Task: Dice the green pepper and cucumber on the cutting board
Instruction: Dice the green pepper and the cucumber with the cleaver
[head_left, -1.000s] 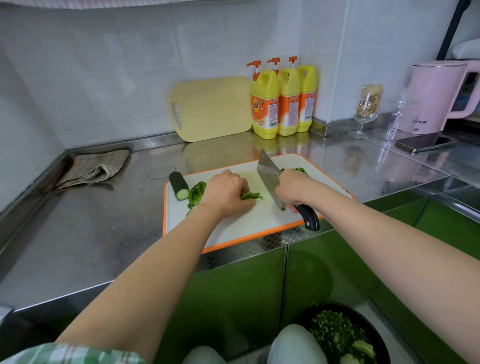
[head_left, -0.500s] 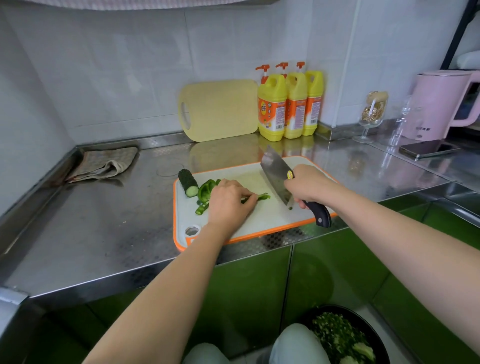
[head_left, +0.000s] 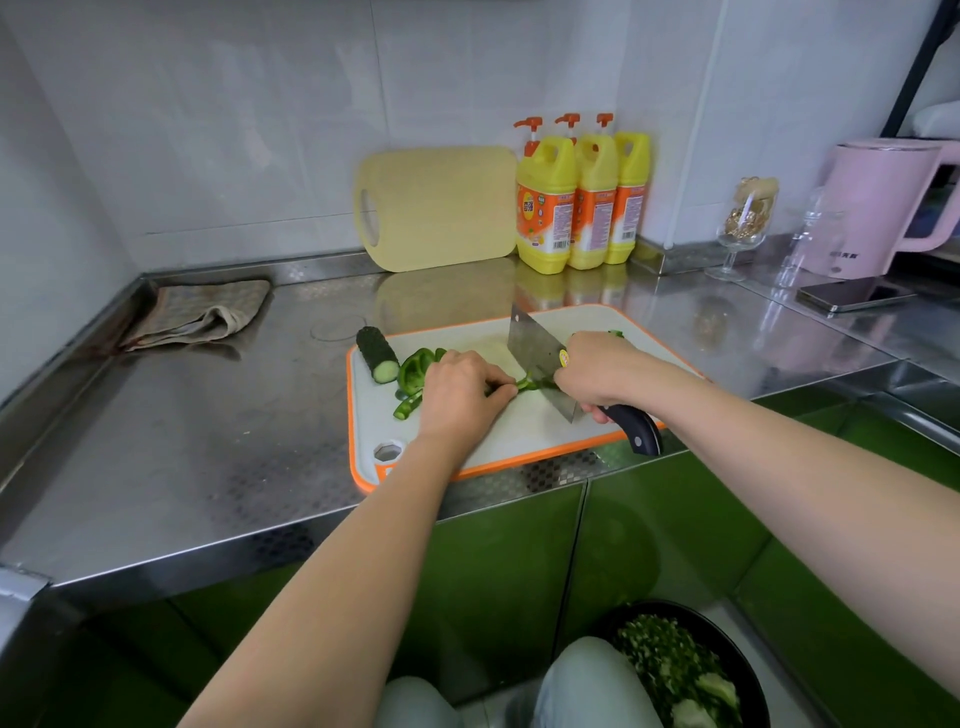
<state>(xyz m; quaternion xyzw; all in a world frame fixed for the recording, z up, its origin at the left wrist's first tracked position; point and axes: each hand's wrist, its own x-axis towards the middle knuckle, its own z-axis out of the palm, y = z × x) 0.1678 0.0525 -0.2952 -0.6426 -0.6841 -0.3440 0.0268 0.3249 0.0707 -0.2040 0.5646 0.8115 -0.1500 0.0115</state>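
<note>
The left hand (head_left: 460, 392) lies knuckles up near the middle of the cutting board (head_left: 374, 415), its curled fingers pinning a strip of green pepper (head_left: 524, 385) whose end sticks out past the fingertips. The right hand (head_left: 597, 371) is wrapped round the black handle of a knife (head_left: 535, 353), whose blade sits on that strip just beside the left fingertips. More pepper pieces (head_left: 415, 369) lie touching the far side of the left hand, too bunched to count, and a small green bit (head_left: 615, 332) shows beyond the right hand. One cucumber (head_left: 378, 354) stub rests on the board's far left corner, apart from both hands. The board lies at the front edge of the bench (head_left: 208, 441). At the back edge stand one yellow board (head_left: 441, 208) and three yellow bottles (head_left: 545, 208). Half a second earlier the blade stood clear of the strip's end; it now meets it.
</note>
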